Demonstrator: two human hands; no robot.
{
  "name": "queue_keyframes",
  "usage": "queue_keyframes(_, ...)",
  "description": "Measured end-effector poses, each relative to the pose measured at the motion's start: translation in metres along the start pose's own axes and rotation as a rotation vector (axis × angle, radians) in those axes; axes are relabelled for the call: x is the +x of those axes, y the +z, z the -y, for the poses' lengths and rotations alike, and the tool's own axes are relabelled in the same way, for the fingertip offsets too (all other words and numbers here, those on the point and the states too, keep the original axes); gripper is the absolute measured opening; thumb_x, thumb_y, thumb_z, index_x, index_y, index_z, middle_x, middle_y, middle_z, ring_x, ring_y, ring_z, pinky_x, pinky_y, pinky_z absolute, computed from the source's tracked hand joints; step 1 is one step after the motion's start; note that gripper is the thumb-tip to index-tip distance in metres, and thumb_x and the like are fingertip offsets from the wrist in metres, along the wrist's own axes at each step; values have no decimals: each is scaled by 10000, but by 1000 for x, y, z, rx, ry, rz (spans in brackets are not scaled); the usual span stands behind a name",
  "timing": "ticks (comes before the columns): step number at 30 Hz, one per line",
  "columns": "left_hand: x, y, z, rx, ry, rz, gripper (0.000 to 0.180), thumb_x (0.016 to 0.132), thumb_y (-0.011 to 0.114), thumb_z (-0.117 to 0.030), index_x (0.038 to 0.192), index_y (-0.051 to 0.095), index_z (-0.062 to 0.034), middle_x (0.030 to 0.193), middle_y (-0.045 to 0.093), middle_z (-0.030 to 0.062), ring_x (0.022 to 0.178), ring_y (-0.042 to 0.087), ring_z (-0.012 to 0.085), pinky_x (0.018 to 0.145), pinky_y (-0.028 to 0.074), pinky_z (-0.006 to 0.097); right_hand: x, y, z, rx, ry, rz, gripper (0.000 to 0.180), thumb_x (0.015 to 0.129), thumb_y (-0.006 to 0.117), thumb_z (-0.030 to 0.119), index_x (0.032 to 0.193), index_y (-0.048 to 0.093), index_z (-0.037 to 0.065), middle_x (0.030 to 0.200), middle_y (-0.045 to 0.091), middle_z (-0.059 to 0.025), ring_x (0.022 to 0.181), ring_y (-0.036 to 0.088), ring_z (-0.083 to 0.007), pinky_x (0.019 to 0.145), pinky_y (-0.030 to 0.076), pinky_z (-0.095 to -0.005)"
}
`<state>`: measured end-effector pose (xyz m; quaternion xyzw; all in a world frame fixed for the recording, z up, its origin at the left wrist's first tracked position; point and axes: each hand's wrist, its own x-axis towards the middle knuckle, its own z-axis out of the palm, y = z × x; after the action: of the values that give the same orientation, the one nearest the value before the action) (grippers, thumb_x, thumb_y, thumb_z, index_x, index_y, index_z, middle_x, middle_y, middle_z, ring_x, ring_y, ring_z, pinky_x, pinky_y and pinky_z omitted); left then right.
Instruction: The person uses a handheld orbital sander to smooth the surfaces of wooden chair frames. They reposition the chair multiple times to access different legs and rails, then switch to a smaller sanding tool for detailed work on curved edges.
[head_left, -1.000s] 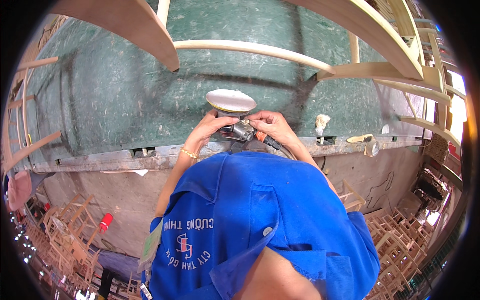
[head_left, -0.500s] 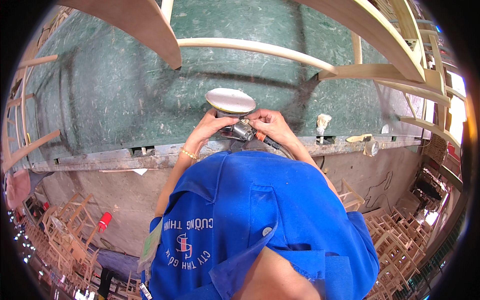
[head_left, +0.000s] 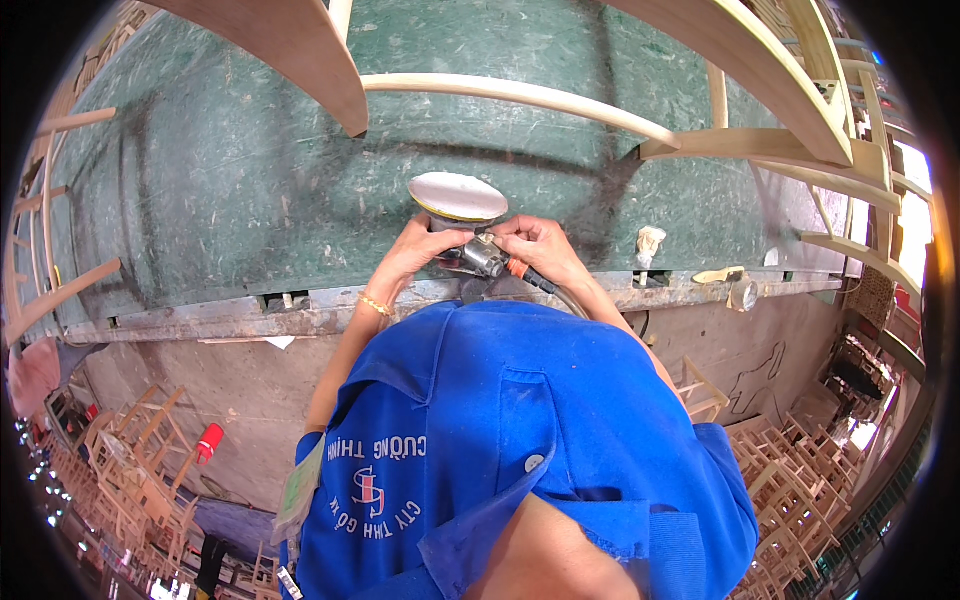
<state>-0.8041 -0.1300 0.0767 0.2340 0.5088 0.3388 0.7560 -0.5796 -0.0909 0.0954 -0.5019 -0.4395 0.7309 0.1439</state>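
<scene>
Hands — left (head_left: 425, 250), right (head_left: 540, 245) — still grip the sander (head_left: 470, 225) over the green bench (head_left: 220, 170), unmoved.

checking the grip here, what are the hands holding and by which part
Both hands hold a handheld sander: left hand under its round pad, right hand at the rear metal body by the hose.

One view only, from the person's head, looking steeply down over a blue shirt (head_left: 520, 450) to the green workbench (head_left: 220, 190) close below. Its fisheye lens bends the wooden chair frame (head_left: 520, 95) and floor toward the dark rim.
</scene>
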Motion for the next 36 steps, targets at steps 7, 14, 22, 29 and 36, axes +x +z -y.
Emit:
queue_keyframes(7,3,-8,-4,-1,20,16,652,751,788,-192,1289,513,53,1189,612,133,1108,571,199,956,440,322,3,7,4,-13,-19,-35,237,892,656,138,1044,658,-45,743,648,-42,561,567,-59,499,457,-206)
queue_keyframes(14,14,-26,39,-389,87,41,549,772,753,12,1280,548,-26,1211,611,74,1138,566,201,971,463,336,-7,21,25,331,47,-119,331,927,628,218,1140,620,-36,970,665,-87,804,624,-91,682,502,-216)
queue_keyframes(22,15,-41,49,-669,212,146,581,700,761,125,1224,601,-66,1182,615,59,1118,568,192,949,475,341,-7,40,21,553,268,-140,519,966,560,387,1261,501,-35,1064,633,-124,933,624,-175,781,557,-303)
queue_keyframes(29,12,-47,38,-568,230,146,453,709,763,111,1119,659,-50,1111,643,83,990,631,186,800,549,295,8,69,24,1064,397,329,601,924,537,562,1195,535,25,978,641,-185,827,671,-267,735,601,-381)
queue_keyframes(36,13,-49,27,-487,206,158,345,731,788,13,1055,674,-22,962,674,80,829,661,166,742,558,295,18,71,31,1280,485,334,511,917,592,501,1154,550,50,938,652,-153,772,676,-284,589,607,-342)
